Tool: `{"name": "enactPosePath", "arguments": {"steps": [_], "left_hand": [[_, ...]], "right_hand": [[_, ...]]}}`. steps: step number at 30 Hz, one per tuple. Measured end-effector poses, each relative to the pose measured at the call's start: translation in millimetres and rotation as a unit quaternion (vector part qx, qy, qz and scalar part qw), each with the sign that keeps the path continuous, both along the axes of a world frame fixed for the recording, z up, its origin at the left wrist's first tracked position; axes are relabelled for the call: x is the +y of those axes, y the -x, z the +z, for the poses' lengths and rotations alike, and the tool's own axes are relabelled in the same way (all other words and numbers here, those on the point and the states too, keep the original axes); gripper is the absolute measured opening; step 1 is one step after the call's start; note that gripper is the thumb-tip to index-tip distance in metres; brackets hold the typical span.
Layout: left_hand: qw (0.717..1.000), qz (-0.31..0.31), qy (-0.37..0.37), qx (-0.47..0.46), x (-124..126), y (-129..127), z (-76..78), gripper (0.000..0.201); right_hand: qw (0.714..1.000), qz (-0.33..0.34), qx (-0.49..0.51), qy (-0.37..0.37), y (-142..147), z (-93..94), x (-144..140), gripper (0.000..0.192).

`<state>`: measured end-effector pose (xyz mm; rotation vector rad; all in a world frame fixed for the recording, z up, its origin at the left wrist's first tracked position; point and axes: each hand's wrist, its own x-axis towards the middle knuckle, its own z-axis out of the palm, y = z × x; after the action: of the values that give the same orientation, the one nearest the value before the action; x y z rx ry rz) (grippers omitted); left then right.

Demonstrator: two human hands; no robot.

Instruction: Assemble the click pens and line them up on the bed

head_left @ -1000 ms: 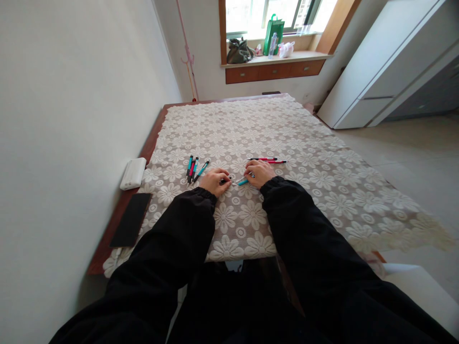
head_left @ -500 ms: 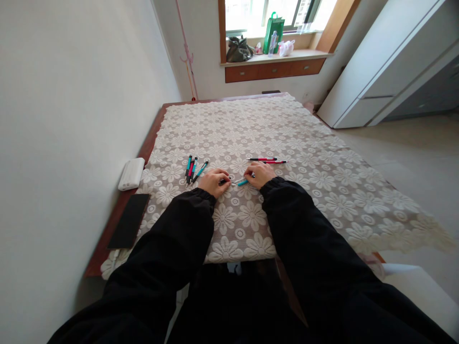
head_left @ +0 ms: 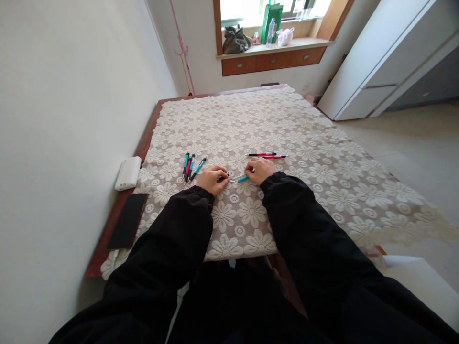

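Note:
My left hand [head_left: 211, 180] is closed in a pinch on a small black pen part [head_left: 220, 178], mostly hidden by the fingers. Just to its right, my right hand [head_left: 262, 170] grips a teal pen barrel [head_left: 243, 178], tilted low over the cloth. A thin pale piece [head_left: 234, 179] shows between the two hands; I cannot tell which one it belongs to. Left of my left hand lie several pens [head_left: 188, 167], teal and red with black ends, and a teal pen [head_left: 198, 168] set at a slant. Beyond my right hand are two red and black pens [head_left: 261, 154].
A flowered lace tablecloth [head_left: 229, 138] covers the table. Along its left edge are a white box-shaped device [head_left: 128, 173] and a dark phone [head_left: 127, 221] with a white cable. Bags [head_left: 271, 24] and a bottle stand on the far windowsill. A white chair [head_left: 419, 277] is at lower right.
The view has tilted down slightly, shifting the background upward. Both hands keep their grips, with the parts held close together in nearly the same place.

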<state>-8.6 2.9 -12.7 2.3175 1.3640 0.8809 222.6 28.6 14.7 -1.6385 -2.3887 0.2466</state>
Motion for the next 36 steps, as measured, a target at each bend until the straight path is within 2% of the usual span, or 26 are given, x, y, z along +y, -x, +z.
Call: {"name": "enactPosePath", "arguments": {"steps": [8, 20, 27, 31, 36], "left_hand": [[1.000, -0.005, -0.003, -0.005, 0.2, 0.3, -0.6, 0.006], [1.000, -0.010, -0.002, -0.001, 0.1, 0.4, -0.1, 0.006], [0.999, -0.030, -0.005, 0.017, -3.2, 0.1, 3.6, 0.006], [0.999, -0.009, -0.009, 0.032, -4.8, 0.0, 4.4, 0.007], [0.999, 0.004, -0.008, 0.034, -3.8, 0.0, 2.9, 0.007]], "right_hand": [[1.000, -0.006, 0.012, -0.009, -0.5, -4.3, 0.8, 0.015], [0.997, -0.068, 0.032, 0.005, -1.8, -8.4, 3.0, 0.012], [0.996, -0.082, 0.036, 0.003, -23.6, -6.4, 16.5, 0.018], [0.997, -0.066, 0.019, 0.044, -35.2, -3.4, 22.9, 0.017], [0.997, -0.059, 0.016, 0.051, -39.5, -4.1, 24.6, 0.014]]}}
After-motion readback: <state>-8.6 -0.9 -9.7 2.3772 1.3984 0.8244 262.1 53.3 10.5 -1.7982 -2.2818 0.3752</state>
